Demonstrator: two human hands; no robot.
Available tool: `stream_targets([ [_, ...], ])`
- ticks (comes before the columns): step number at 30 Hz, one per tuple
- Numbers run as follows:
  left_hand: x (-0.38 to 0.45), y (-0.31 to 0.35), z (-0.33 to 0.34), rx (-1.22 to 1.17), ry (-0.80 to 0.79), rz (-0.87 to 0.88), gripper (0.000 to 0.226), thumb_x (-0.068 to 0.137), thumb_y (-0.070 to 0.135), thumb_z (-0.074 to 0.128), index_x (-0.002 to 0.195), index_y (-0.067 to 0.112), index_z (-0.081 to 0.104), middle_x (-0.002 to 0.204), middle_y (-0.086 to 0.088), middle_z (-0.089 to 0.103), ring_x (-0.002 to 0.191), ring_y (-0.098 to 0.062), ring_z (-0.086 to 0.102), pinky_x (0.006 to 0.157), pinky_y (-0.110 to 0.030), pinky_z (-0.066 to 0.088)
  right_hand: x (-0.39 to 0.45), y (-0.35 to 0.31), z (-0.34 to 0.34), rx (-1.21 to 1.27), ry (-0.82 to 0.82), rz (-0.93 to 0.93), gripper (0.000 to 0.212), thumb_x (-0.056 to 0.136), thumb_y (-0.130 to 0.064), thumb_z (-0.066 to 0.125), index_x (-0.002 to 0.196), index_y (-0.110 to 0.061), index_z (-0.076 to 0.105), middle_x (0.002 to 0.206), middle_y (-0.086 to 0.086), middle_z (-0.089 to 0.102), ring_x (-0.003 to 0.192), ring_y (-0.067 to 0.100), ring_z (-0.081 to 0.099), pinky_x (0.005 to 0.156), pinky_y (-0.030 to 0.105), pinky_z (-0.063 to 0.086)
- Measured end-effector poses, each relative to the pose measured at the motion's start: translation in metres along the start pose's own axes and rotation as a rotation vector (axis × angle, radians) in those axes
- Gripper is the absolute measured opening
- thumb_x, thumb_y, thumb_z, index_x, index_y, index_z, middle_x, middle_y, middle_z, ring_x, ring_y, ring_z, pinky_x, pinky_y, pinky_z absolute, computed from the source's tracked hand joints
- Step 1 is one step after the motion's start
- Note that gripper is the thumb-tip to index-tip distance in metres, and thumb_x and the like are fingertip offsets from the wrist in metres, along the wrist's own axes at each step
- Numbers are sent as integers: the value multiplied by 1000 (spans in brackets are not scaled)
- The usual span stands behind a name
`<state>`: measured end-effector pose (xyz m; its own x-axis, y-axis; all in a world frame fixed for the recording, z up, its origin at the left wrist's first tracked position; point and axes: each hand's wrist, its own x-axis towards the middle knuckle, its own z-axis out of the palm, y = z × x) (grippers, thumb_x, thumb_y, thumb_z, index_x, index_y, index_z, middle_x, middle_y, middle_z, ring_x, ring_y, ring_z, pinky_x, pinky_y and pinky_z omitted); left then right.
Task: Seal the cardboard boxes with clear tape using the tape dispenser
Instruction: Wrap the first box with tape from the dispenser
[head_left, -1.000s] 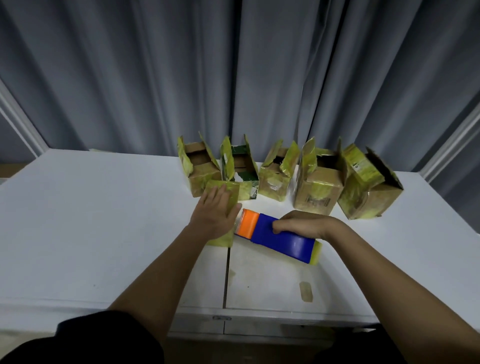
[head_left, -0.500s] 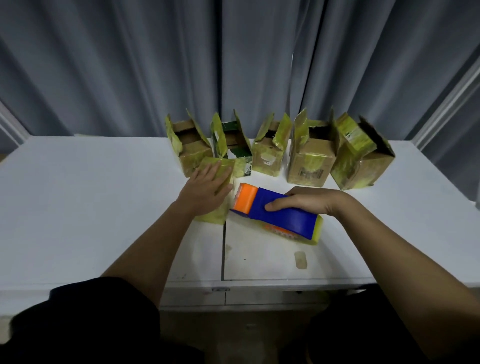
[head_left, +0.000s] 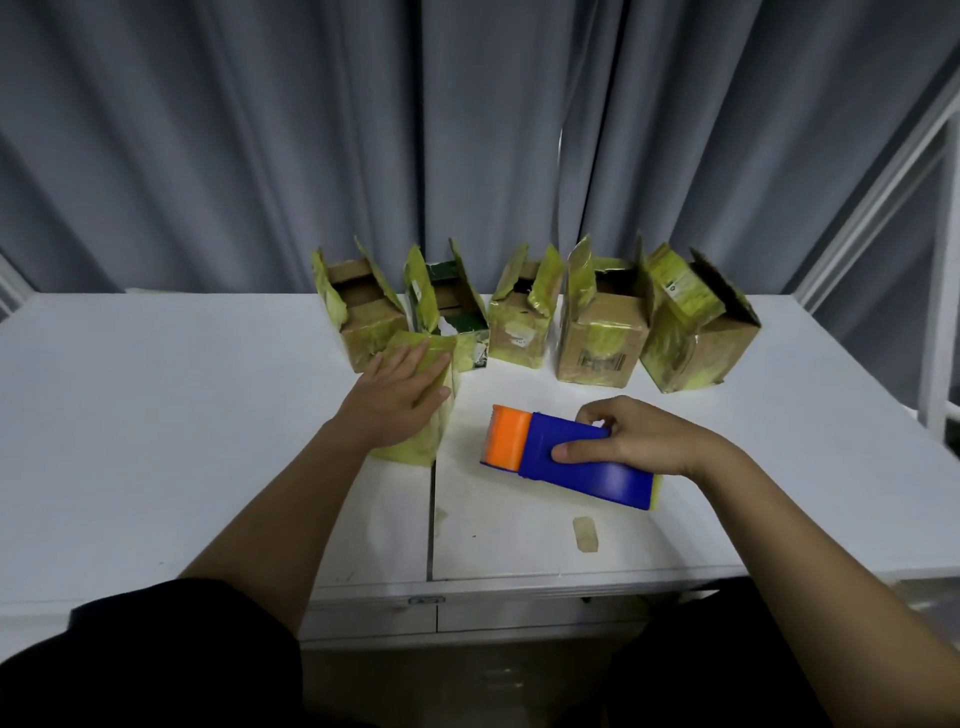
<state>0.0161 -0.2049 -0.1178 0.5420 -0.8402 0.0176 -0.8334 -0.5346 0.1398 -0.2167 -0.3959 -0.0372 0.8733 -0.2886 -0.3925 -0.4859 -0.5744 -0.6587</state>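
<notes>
Five open boxes (head_left: 597, 332) stand in a row at the desk's (head_left: 156, 415) back; a sixth box (head_left: 421, 436) lies nearer you. Your left hand (head_left: 400, 400) rests flat on it, fingers straight. Your right hand (head_left: 639, 436) grips the dispenser (head_left: 566, 462), thumb on top, fingers curled round its far edge, just right of that box w/ orange end toward it.
</notes>
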Motion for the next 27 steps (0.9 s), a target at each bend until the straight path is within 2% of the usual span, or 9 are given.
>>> stream_targets([
  [6,-1,2,-1,0,6,7,76,82,65,-4,151,36,6,161,1,2,148,-21,-1,117,-45,0,5,11,-1,83,71,-135,31,82,-50,66,110,-44,53,94,1,67,75,15,66,58,22,51],
  [10,-1,2,-2,-6,-11,-12,69,86,61,3,151,37,5,161,2,0,148,-19,-2,117,-44,-1,10,13,0,73,79,-165,20,94,-40,55,114,-45,56,107,-10,65,88,6,64,69,21,55],
  [12,-1,2,-2,4,-3,-7,77,81,65,-4,151,36,6,161,1,2,148,-20,0,117,-45,1,11,12,0,22,115,-167,29,98,-37,50,126,-45,51,115,-13,61,96,5,60,73,22,54],
  [14,-1,2,-2,5,2,-2,82,77,66,-8,151,35,7,161,1,3,148,-20,1,117,-45,2,14,11,2,-193,181,-206,34,101,-36,43,134,-45,45,125,-13,57,106,10,56,82,29,53],
  [17,-2,2,-4,-31,-10,-16,73,84,63,1,151,35,7,161,1,2,148,-20,-1,117,-44,0,16,10,9,-437,244,-309,37,103,-36,35,138,-41,44,138,-9,50,120,14,47,93,31,45],
  [19,-2,3,-6,-44,-20,-22,70,86,58,6,151,35,7,161,1,1,148,-19,-2,117,-43,0,15,11,13,-497,226,-316,46,97,-50,42,142,-41,37,140,-9,44,124,15,42,96,28,39],
  [22,-1,4,-7,-50,-24,-29,65,90,57,8,151,35,8,161,1,1,148,-20,-2,117,-43,0,14,15,14,-705,184,-291,77,83,-64,57,147,-44,21,133,-8,39,117,17,45,90,28,42],
  [25,0,4,-6,-78,-31,-49,52,101,48,15,151,35,8,161,2,0,148,-18,-3,117,-42,-1,11,18,9,-715,164,-333,75,87,-52,60,148,-44,17,125,-5,41,106,16,48,81,24,43],
  [27,1,4,-5,-59,-29,-49,51,102,45,16,151,36,7,161,1,0,148,-19,-3,117,-42,-1,5,22,4,-659,153,-354,75,87,-49,62,148,-45,19,124,-6,41,101,12,46,76,14,39],
])
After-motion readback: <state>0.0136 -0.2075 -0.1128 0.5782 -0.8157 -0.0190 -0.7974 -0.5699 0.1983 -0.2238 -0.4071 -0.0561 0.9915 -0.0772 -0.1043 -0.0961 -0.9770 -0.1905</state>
